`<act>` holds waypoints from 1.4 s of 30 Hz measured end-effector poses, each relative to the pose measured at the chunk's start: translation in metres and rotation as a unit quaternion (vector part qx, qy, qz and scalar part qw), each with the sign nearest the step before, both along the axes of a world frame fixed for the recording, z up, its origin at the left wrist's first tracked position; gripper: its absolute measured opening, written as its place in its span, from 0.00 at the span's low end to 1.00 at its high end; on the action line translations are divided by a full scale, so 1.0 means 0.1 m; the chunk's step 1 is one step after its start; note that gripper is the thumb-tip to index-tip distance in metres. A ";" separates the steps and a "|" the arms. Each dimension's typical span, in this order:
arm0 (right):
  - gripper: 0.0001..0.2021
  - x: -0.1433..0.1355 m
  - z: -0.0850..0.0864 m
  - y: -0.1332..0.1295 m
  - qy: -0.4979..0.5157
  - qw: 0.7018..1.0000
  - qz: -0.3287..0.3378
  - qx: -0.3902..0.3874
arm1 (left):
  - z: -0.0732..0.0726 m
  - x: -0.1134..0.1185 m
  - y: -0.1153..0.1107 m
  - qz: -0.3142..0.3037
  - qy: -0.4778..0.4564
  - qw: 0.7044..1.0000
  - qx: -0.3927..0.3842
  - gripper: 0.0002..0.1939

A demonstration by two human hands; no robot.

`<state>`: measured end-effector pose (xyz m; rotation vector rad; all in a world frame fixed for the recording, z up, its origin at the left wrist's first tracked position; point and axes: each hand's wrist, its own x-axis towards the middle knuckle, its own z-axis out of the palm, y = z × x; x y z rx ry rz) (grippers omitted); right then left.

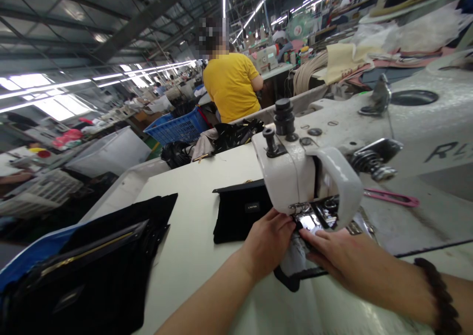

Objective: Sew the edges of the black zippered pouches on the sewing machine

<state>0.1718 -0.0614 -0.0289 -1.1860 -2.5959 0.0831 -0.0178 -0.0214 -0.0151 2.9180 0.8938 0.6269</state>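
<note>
A white sewing machine (291, 177) stands over the pale table. At its needle area, my left hand (268, 241) presses its closed fingers on a small black piece (288, 280). My right hand (340, 256) lies just right of the needle area, fingers together on the same piece, its thumb side near the presser foot. Part of the piece is hidden under both hands. A flat black fabric panel (236, 217) with a small label lies left of the machine head, behind my left hand.
Black zippered pieces (92, 276) are stacked at the left, over a blue edge. Pink snips (391, 197) lie on the machine bed. Beyond the table are a blue basket (181, 128), black parts (236, 135) and a person in yellow (232, 86), back turned.
</note>
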 end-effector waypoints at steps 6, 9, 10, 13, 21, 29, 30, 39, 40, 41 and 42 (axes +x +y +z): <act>0.14 0.00 -0.03 -0.01 -0.018 0.999 0.003 0.028 | 0.00 0.01 0.06 0.020 0.023 1.000 -0.004 0.05; 0.16 0.00 -0.01 -0.01 -0.015 0.999 0.005 0.033 | -0.01 0.02 0.07 0.028 0.023 0.999 0.007 0.07; 0.16 -0.01 0.00 0.00 -0.013 0.999 0.006 0.037 | -0.01 0.02 0.07 0.031 0.028 0.999 0.010 0.07; 0.18 -0.01 0.01 0.00 -0.005 0.999 0.001 0.038 | -0.01 0.02 0.07 0.041 0.056 0.998 0.009 0.09; 0.16 -0.01 0.03 -0.01 -0.003 1.000 0.002 0.007 | -0.03 0.00 0.10 0.032 0.025 0.999 0.021 0.10; 0.17 -0.02 0.01 0.00 0.009 1.000 0.003 0.017 | 0.02 0.04 0.08 0.040 0.031 0.998 -0.044 0.08; 0.17 -0.02 0.01 0.00 0.011 1.000 0.003 0.011 | 0.05 0.03 0.10 0.042 0.038 0.997 -0.051 0.08; 0.10 0.05 0.10 -0.04 -0.006 0.999 0.041 0.002 | 0.46 -0.43 0.27 0.234 0.186 0.949 -0.101 0.17; 0.08 0.07 0.11 -0.05 -0.011 0.998 0.056 0.014 | 0.52 -0.45 0.16 0.247 0.211 0.939 -0.113 0.18; 0.08 0.09 0.12 -0.06 -0.016 0.997 0.073 0.026 | 0.58 -0.45 0.02 0.265 0.251 0.921 -0.134 0.18; 0.07 0.11 0.13 -0.07 -0.020 0.995 0.090 0.035 | 0.64 -0.44 -0.14 0.271 0.291 0.902 -0.167 0.15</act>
